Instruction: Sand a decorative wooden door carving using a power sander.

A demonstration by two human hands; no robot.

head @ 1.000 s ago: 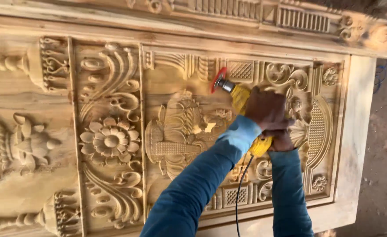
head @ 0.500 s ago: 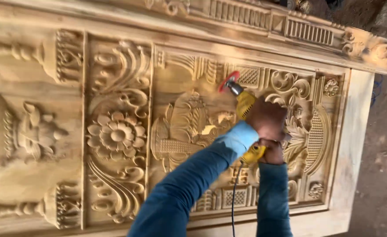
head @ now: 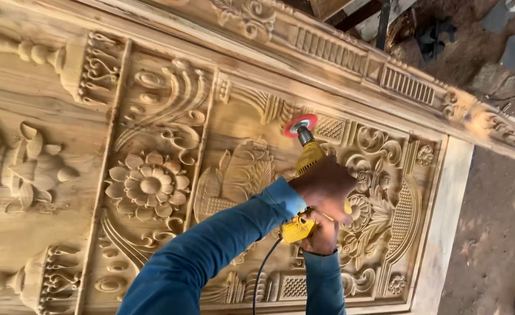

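Item: carved wooden panel [head: 152, 116], pale timber, relief work across its whole face; we take it as our landmark. At its centre-left sits a carved flower [head: 149, 186] with layered petals. Toward the panel's right half we hold a yellow power sander [head: 306, 175], its red sanding disc [head: 300, 125] pressed against the upper part of a carved central motif, just below the panel's inner border. Our left hand [head: 326, 188] wraps the sander's body, fingers closed around it; our right hand [head: 319, 233] grips the rear handle from below, fingers likewise closed. Both arms wear blue sleeves [head: 211, 251]. A black cord [head: 264, 274] trails from the sander's rear toward the panel's lower edge. Beyond the panel's right edge lies bare dirt ground [head: 497, 233].
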